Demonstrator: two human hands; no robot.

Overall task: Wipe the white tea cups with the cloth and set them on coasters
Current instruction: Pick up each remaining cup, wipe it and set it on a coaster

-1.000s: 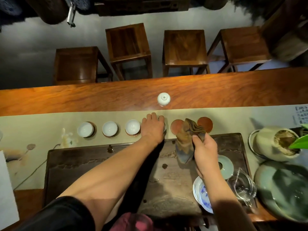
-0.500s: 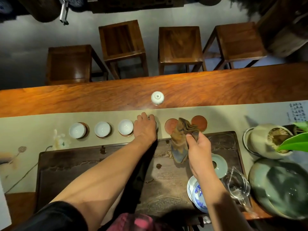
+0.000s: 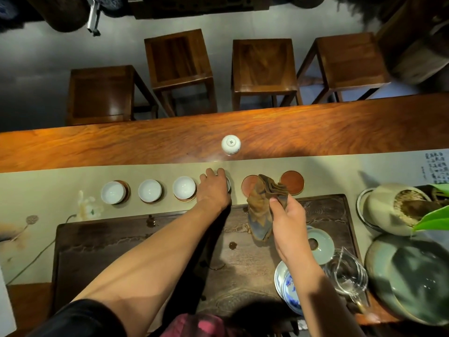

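Bare forearms, a black sleeve (image 3: 80,319) at the left upper arm

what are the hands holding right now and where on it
The right hand pinches the brown cloth near its top, the rest hanging down. The left hand covers the fourth cup, fingers over its rim.

Just left of the left hand's fingers (image 3: 211,171), three white cups (image 3: 149,190) stand in a close row with narrow gaps between them. Beyond the fingers lies bare runner, then an upturned cup (image 3: 230,144) alone on the worktop (image 3: 340,132). To their right, two bare coasters (image 3: 292,182) lie flat; the hanging cloth (image 3: 261,205) partly covers the nearer one. Right of the right hand's fingers (image 3: 275,203), a pot (image 3: 388,210), glass pitcher (image 3: 347,271) and lid (image 3: 320,244) crowd the passage.
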